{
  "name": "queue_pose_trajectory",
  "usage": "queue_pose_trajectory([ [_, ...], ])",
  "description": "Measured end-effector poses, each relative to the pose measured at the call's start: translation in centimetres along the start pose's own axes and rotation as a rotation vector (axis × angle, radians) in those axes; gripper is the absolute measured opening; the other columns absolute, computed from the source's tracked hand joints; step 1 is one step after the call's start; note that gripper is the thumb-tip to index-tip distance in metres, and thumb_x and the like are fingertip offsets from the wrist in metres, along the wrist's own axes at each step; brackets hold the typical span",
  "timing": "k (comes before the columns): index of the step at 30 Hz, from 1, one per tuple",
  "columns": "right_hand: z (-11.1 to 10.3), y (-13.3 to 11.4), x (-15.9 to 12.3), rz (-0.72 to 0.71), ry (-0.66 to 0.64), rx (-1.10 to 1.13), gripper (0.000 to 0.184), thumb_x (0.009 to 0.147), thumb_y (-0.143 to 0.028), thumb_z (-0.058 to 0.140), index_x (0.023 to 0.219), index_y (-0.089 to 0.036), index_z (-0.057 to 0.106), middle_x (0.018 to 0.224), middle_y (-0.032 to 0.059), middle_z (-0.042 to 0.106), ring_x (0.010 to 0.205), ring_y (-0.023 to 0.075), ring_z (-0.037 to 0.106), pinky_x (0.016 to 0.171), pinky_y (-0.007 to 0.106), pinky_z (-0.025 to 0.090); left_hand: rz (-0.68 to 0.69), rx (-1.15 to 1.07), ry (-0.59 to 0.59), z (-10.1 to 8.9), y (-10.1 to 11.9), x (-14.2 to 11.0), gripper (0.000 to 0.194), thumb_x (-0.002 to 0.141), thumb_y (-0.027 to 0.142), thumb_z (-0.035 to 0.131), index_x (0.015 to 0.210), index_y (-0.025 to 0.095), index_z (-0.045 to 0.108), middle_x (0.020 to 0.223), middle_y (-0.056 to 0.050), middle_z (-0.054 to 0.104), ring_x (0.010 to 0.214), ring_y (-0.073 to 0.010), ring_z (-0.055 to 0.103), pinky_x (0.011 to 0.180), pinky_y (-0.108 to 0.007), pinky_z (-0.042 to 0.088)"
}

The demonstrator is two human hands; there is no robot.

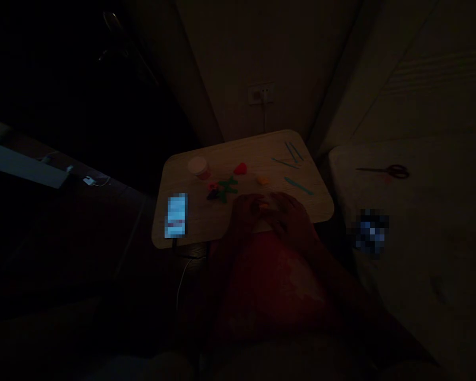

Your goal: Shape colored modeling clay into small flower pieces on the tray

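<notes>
The room is very dark. Both hands meet at the near edge of a small wooden table (206,222). Fingers of my left hand (248,209) are curled in against a small orange piece of modelling clay (264,206). My right hand (289,214) bends over the same piece from the other side, and the fingers partly hide it. Just beyond them lies another orange lump of clay (263,180). Further off is a red clay piece (240,168). Left of my hands are a branching green clay shape (228,187), a dark lump (212,194) and a small pinkish-red piece (213,186).
A lidded tub (199,167) stands at the table's back left, with a lit phone (176,216) nearer me. Several blue-green tools, including a clay knife (298,186), lie at the right. Scissors (388,170) rest on the pale surface beyond. A wall socket (261,94) is behind.
</notes>
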State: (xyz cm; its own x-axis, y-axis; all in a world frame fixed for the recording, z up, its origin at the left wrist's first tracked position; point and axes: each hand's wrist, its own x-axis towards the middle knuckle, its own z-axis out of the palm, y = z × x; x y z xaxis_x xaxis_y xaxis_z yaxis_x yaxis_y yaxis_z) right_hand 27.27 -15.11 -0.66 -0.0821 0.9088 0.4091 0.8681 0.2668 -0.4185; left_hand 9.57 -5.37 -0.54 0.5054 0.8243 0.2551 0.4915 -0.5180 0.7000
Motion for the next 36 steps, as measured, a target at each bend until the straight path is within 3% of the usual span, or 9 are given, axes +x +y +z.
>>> queue_pose_trajectory([
  [3,0.0,0.0,0.0,-0.007,-0.004,-0.001,0.031,0.103,-0.038,0.059,0.124,-0.032,0.080,0.160,0.0089,0.052,0.145,0.0335,0.045,0.118,0.055,0.042,-0.007,0.004,-0.007,-0.1,0.0,0.0,0.037,0.085,0.017,0.079,0.121,0.021,0.073,0.121,-0.008,0.076,0.116,-0.0267,0.067,0.110,-0.045,0.049],
  [8,0.0,0.1,-0.2,0.007,-0.005,-0.010,0.045,0.104,-0.043,0.056,0.144,-0.027,0.068,0.161,0.0134,0.050,0.144,0.0344,0.047,0.117,0.054,0.042,-0.036,-0.008,-0.007,-0.1,0.2,0.2,0.039,0.083,0.019,0.083,0.120,0.022,0.073,0.121,-0.008,0.076,0.116,-0.0270,0.068,0.110,-0.046,0.049],
  [13,0.1,0.1,0.1,0.037,-0.008,-0.010,0.042,0.104,-0.042,0.054,0.140,-0.029,0.070,0.160,0.0105,0.052,0.144,0.0339,0.046,0.118,0.054,0.041,-0.042,-0.028,0.008,0.0,0.0,0.1,0.045,0.079,0.019,0.087,0.122,0.021,0.072,0.122,-0.008,0.076,0.117,-0.0275,0.067,0.110,-0.046,0.050],
  [17,0.2,0.2,0.1,0.076,0.068,0.089,0.042,0.104,-0.043,0.053,0.137,-0.023,0.070,0.153,0.0142,0.058,0.137,0.0327,0.054,0.114,0.052,0.045,-0.036,-0.044,0.008,-0.1,-0.1,0.0,0.042,0.080,0.017,0.085,0.120,0.022,0.074,0.119,-0.008,0.076,0.117,-0.0276,0.068,0.111,-0.048,0.050],
  [21,0.2,0.2,0.2,0.133,0.157,0.192,0.045,0.104,-0.040,0.051,0.142,-0.019,0.065,0.142,0.0161,0.065,0.130,0.0312,0.060,0.111,0.050,0.049,-0.048,-0.243,-0.001,-0.3,0.3,0.0,0.027,0.087,0.018,0.076,0.114,0.020,0.074,0.115,-0.007,0.077,0.110,-0.0235,0.072,0.105,-0.041,0.055],
  [27,0.5,-0.4,0.3,0.057,0.073,0.127,0.049,0.105,-0.038,0.051,0.150,-0.022,0.059,0.147,0.0153,0.062,0.133,0.0324,0.057,0.113,0.052,0.047,-0.107,-0.323,0.030,-0.3,0.9,-0.2,0.019,0.093,0.028,0.069,0.110,0.019,0.070,0.109,-0.008,0.077,0.100,-0.0211,0.073,0.093,-0.035,0.060],
  [36,1.2,-0.8,0.4,-0.006,-0.033,-0.063,0.061,0.104,-0.035,0.052,0.163,-0.023,0.043,0.163,0.0157,0.047,0.145,0.0358,0.044,0.117,0.054,0.039,0.016,-0.077,0.066,0.2,0.3,-0.2,0.032,0.089,0.019,0.070,0.120,0.019,0.065,0.120,-0.011,0.073,0.114,-0.0262,0.067,0.106,-0.044,0.052],
])
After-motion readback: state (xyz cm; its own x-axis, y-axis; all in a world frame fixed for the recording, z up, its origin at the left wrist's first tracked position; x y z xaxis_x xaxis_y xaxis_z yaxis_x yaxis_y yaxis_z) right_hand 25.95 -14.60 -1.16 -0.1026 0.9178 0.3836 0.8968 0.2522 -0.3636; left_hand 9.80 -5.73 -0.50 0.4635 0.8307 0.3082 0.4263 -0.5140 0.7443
